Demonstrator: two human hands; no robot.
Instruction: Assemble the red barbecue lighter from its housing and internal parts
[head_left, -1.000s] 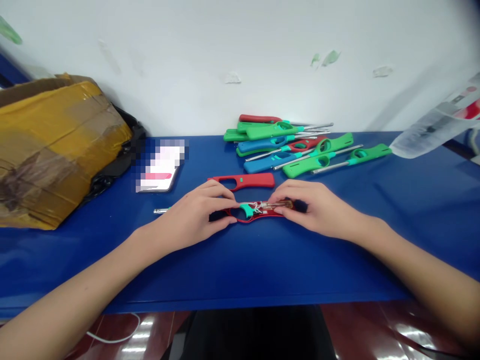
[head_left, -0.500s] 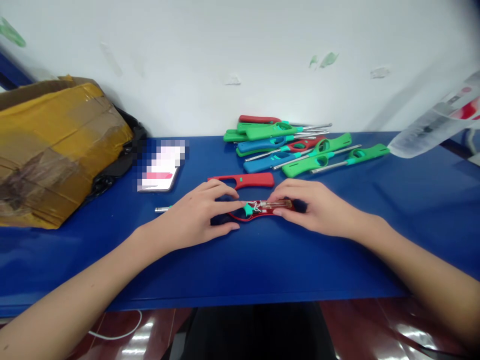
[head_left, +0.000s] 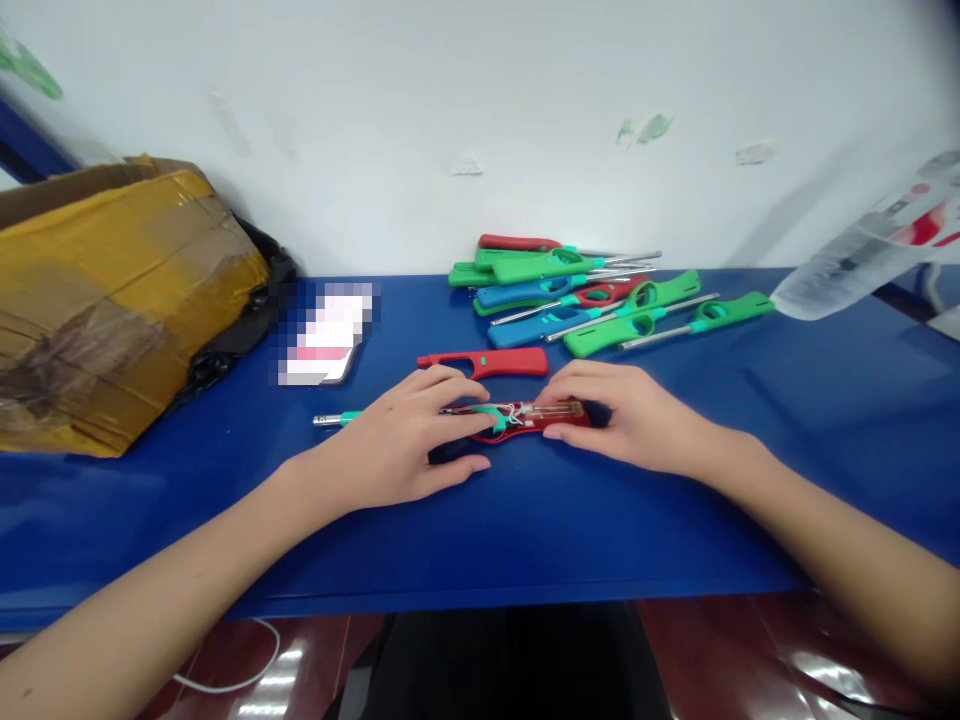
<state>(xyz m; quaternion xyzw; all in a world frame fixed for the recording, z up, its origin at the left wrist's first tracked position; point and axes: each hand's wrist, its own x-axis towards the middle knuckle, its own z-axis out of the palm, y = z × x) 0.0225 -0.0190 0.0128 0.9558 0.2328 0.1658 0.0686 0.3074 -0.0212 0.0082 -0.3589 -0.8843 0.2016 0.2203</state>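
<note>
An opened red long-nosed gas lighter (head_left: 534,424) lies flat on the blue table, its inside facing up. White wires, a clear fuel tank (head_left: 559,409) and a green trigger (head_left: 495,418) show in it. My right hand (head_left: 637,412) grips the handle end between thumb and fingers. Over the trigger part lies my left hand (head_left: 409,435), fingers apart, the index fingertip at the trigger. Its metal tube (head_left: 325,420) sticks out to the left from under that hand. Just behind, a loose red half-shell (head_left: 510,362) rests on the table.
Several green, blue and red lighters (head_left: 540,265) are heaped against the wall. At the left stand a taped cardboard box (head_left: 112,310) and a black plastic bag (head_left: 247,325), with a phone (head_left: 330,330) beside them. A clear plastic bottle (head_left: 840,265) is at the right.
My left hand has shifted slightly right and down, its index finger now over the trigger. More of the tube's green collar shows. My right hand keeps its hold.
</note>
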